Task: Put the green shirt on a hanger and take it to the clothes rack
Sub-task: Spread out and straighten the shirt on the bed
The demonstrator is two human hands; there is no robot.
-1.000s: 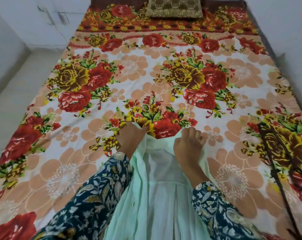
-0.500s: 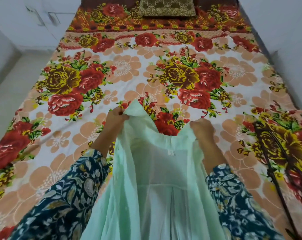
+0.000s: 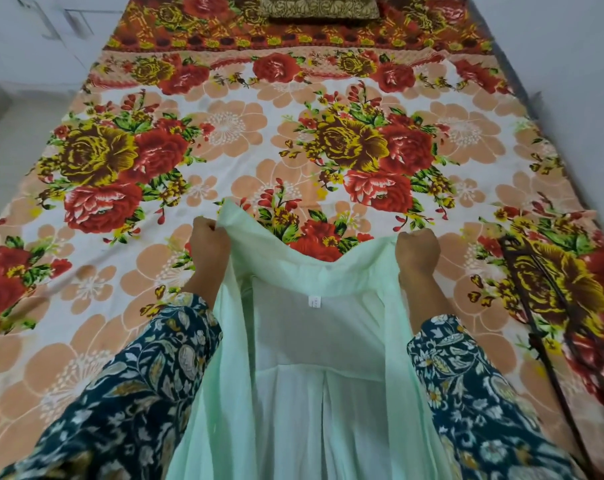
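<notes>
Left hand (image 3: 208,244), right hand (image 3: 416,252): fists gripping green shirt (image 3: 314,358) shoulders | now raised off bed (image 3: 224,133), spread | hanger (image 3: 534,336) right, untouched, likely next

head camera, steeply down over bed (image 3: 224,140)

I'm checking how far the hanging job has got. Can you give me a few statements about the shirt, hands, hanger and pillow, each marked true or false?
1. The left hand and the right hand both grip the green shirt by its top edge. True.
2. The shirt is on the dark hanger. False: the hanger lies on the floral bedsheet to the right, apart from the shirt.
3. A white label shows inside the shirt. True.
4. The pillow lies next to the left hand. False: it sits at the far end of the bed.
</notes>
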